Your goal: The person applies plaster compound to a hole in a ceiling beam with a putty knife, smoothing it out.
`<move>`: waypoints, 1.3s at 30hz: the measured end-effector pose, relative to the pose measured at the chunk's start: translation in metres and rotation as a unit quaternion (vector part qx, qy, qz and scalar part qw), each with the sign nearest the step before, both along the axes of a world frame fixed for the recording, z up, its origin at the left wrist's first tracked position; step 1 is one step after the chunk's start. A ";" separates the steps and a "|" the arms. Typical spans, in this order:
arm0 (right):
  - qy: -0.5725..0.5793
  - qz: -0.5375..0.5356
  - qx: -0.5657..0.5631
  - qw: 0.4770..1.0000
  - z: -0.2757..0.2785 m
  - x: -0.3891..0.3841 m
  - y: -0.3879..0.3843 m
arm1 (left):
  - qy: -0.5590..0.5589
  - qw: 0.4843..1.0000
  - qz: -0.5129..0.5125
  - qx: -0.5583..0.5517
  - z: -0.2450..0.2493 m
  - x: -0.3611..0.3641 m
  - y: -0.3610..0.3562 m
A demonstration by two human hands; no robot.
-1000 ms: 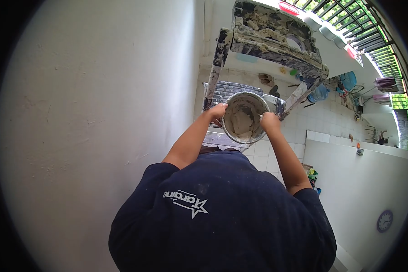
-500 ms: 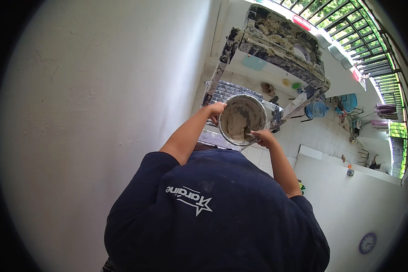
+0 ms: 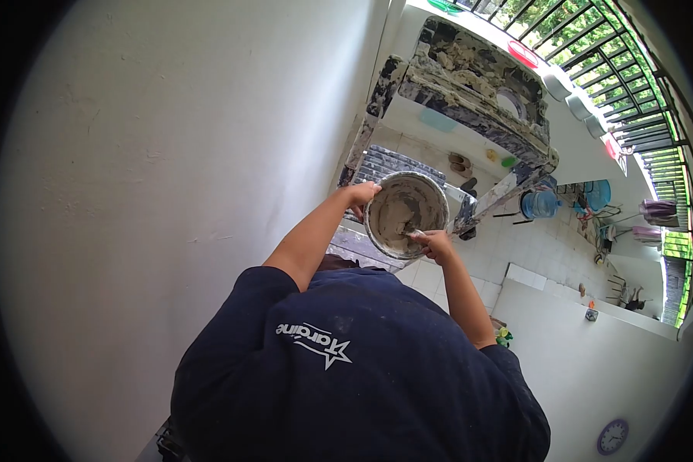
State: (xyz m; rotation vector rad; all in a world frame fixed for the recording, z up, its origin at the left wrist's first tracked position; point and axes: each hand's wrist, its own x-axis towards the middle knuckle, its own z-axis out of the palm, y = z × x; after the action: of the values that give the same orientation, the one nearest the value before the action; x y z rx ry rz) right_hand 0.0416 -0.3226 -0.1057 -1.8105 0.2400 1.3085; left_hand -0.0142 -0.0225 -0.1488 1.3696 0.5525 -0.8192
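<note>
A round bucket (image 3: 379,240) smeared with dried plaster hangs before my chest, its opening facing me and pale, wet-looking paste (image 3: 393,219) inside. My left hand (image 3: 362,195) grips its rim at the upper left. At the lower right of the opening, my right hand (image 3: 436,245) is closed around the handle of a small tool (image 3: 413,233), whose far end reaches into the paste. The tool's exact shape is hard to make out.
A plaster-caked stepladder (image 3: 477,96) stands ahead, with a ribbed step (image 3: 396,165) behind the bucket. A white wall (image 3: 169,192) rises on the left. Shoes (image 3: 460,163), a blue water bottle (image 3: 540,204), a barred window (image 3: 593,58) and a wall clock (image 3: 613,436) are visible on the right.
The bucket and both hands have shifted slightly left and down in view. My right hand and the tool have moved farther inward over the bucket's opening.
</note>
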 end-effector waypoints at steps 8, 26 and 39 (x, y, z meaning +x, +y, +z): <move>-0.057 0.039 0.025 0.997 -0.022 -0.025 0.031 | -0.004 1.000 -0.015 0.007 0.017 -0.003 -0.001; -0.022 -0.055 0.186 0.981 0.023 -0.041 0.022 | 0.026 0.999 0.019 0.021 0.024 -0.003 -0.002; -0.506 -0.081 0.055 0.857 0.112 -0.092 -0.054 | 0.033 0.999 0.014 -0.001 -0.001 -0.002 0.001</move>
State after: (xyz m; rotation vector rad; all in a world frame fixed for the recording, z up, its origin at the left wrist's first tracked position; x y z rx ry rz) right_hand -0.0501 -0.3762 0.0065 -2.0690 -0.2574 0.1260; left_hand -0.0164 -0.0217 -0.1494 1.3348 0.6210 -0.8447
